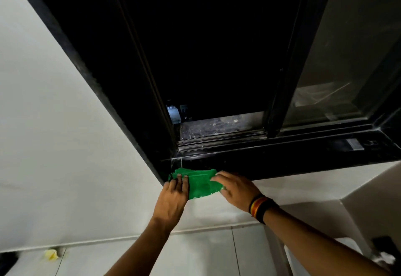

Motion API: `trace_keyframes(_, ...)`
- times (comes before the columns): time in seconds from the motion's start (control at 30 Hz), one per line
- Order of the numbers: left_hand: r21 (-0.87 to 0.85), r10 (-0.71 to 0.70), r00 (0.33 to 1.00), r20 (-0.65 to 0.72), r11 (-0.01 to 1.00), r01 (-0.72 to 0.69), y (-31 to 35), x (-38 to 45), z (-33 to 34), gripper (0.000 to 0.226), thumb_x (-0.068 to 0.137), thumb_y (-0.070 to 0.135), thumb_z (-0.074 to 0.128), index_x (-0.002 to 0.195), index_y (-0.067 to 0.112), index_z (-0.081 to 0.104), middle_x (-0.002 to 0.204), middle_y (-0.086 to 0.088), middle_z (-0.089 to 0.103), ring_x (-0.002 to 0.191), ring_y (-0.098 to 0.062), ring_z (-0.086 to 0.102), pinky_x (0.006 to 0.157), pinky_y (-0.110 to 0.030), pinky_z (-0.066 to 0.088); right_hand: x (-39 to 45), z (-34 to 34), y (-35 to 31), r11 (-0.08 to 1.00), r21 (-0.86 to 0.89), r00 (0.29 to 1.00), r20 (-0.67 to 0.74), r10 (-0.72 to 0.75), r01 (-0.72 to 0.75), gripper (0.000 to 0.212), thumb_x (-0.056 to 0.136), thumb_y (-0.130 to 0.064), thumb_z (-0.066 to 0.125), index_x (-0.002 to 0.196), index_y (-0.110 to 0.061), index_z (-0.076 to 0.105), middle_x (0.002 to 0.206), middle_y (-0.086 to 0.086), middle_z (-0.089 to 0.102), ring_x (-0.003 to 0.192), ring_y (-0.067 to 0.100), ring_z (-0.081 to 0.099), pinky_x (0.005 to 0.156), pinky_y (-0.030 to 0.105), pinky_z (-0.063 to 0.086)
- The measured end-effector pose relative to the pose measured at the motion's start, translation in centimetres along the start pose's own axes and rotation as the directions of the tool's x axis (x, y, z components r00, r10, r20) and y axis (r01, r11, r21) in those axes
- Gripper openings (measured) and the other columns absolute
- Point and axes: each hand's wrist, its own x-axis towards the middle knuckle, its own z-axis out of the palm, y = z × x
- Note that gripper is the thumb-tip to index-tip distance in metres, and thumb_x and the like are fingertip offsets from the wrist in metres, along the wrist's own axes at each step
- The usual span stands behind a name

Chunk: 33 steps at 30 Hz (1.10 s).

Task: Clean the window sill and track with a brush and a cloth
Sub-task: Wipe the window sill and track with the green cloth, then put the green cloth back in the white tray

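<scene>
A green cloth (200, 183) lies folded over the front left corner of the black window sill (282, 160). My left hand (173, 199) grips the cloth's left edge, fingers on top of it. My right hand (235, 190), with a striped band on the wrist, holds the cloth's right side against the sill's edge. Behind the sill runs the window track (217, 140), with dusty grey ground beyond it. The sliding pane stands open on the left, showing darkness. No brush is visible.
A glass pane (347, 58) in a black frame closes the right half of the window. White wall surrounds the frame. Below are white tiles, a yellow scrap (51, 254) at lower left and a white ledge (368, 199) at right.
</scene>
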Motion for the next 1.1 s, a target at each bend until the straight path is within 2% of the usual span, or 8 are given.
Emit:
trace_keyframes(0.13, -0.306, 0.172, 0.966, -0.194, 0.925, -0.226, -0.8, 0.8, -1.2, 0.049, 0.075, 0.027, 0.072, 0.124, 0.024, 0.070, 0.103, 0.004, 0.077, 0.085, -0.017, 0.067, 0.078, -0.029, 0.053, -5.0, -1.5, 1.3, 0.914, 0.329, 0.963, -0.046, 0.266, -0.237, 0.034, 0.088, -0.029, 0.064, 0.121, -0.020, 0.063, 0.119, -0.004, 0.064, 0.105, 0.014, 0.065, 0.086, 0.023, 0.054)
trace_keyframes(0.27, -0.953, 0.095, 0.985, 0.142, 0.282, 0.110, 3.2, 3.5, -3.6, 0.007, 0.081, 0.025, 0.075, 0.087, 0.022, 0.075, 0.071, 0.003, 0.071, 0.064, -0.007, 0.061, 0.065, -0.025, 0.047, -13.0, -2.5, 3.4, 0.395, 0.825, 0.771, 0.075, 0.633, -0.405, 0.035, 0.085, -0.014, 0.076, 0.118, -0.021, 0.068, 0.116, -0.001, 0.072, 0.108, 0.015, 0.069, 0.087, 0.030, 0.059)
trace_keyframes(0.37, -0.940, 0.218, 0.938, 0.270, -0.150, 0.306, 9.5, 6.1, -4.2, 0.010, 0.084, 0.007, 0.080, 0.093, 0.004, 0.077, 0.089, -0.008, 0.079, 0.080, -0.018, 0.072, 0.074, -0.025, 0.056, -19.0, -2.4, 4.9, -0.005, 0.936, 0.583, 0.224, 0.781, -0.353, 0.035, 0.083, -0.011, 0.076, 0.118, -0.014, 0.072, 0.109, 0.006, 0.078, 0.104, 0.023, 0.074, 0.079, 0.026, 0.061)
trace_keyframes(0.43, -0.882, 0.291, 0.897, 0.333, -0.240, 0.405, 14.8, 7.4, -4.5, 0.021, 0.084, 0.000, 0.076, 0.105, -0.001, 0.075, 0.103, -0.019, 0.078, 0.090, -0.027, 0.075, 0.077, -0.029, 0.060, -22.9, -1.7, 5.8, -0.181, 0.950, 0.480, 0.288, 0.829, -0.256, 0.036, 0.082, -0.009, 0.075, 0.118, -0.008, 0.072, 0.113, 0.014, 0.076, 0.107, 0.031, 0.072, 0.085, 0.034, 0.062)
trace_keyframes(0.63, -0.803, 0.374, 0.741, 0.559, 0.019, 0.596, 30.1, 9.1, -2.7, 0.036, 0.085, 0.005, 0.077, 0.117, -0.004, 0.066, 0.114, -0.027, 0.071, 0.104, -0.040, 0.069, 0.092, -0.051, 0.058, -33.0, 2.9, 7.8, -0.416, 0.899, -0.089, 0.407, 0.909, -0.136, 0.031, 0.078, -0.005, 0.080, 0.106, -0.008, 0.068, 0.112, 0.020, 0.071, 0.109, 0.041, 0.065, 0.099, 0.057, 0.053)
trace_keyframes(0.8, -0.824, 0.378, 0.740, 0.557, 0.369, 0.431, 39.7, 9.4, 1.0, 0.037, 0.081, 0.018, 0.080, 0.115, 0.013, 0.067, 0.111, -0.012, 0.071, 0.098, -0.030, 0.069, 0.086, -0.041, 0.060, -37.4, 8.7, 9.6, -0.541, 0.841, -0.339, 0.512, 0.789, 0.008, 0.037, 0.078, 0.003, 0.076, 0.114, 0.002, 0.066, 0.108, 0.023, 0.071, 0.095, 0.037, 0.068, 0.080, 0.043, 0.057)
trace_keyframes(0.93, -0.803, 0.386, 0.760, 0.524, 0.521, 0.289, 44.8, 9.9, 4.6, 0.035, 0.089, 0.022, 0.072, 0.124, 0.018, 0.065, 0.114, -0.007, 0.071, 0.092, -0.023, 0.067, 0.082, -0.035, 0.057, -38.7, 13.3, 12.4, -0.615, 0.787, -0.436, 0.570, 0.697, 0.045, 0.033, 0.086, 0.001, 0.068, 0.118, 0.006, 0.064, 0.103, 0.021, 0.067, 0.088, 0.035, 0.062, 0.086, 0.047, 0.056)
trace_keyframes(1.1, -0.807, 0.395, 0.764, 0.509, 0.528, 0.265, 46.8, 9.6, 7.3, 0.034, 0.094, 0.003, 0.060, 0.126, 0.015, 0.063, 0.122, -0.008, 0.070, 0.107, -0.024, 0.068, 0.089, -0.032, 0.056, -39.0, 16.6, 15.4, -0.743, 0.664, -0.360, 0.676, 0.643, -0.080, 0.043, 0.093, 0.005, 0.052, 0.136, 0.005, 0.050, 0.124, 0.023, 0.058, 0.112, 0.039, 0.057, 0.106, 0.054, 0.046)
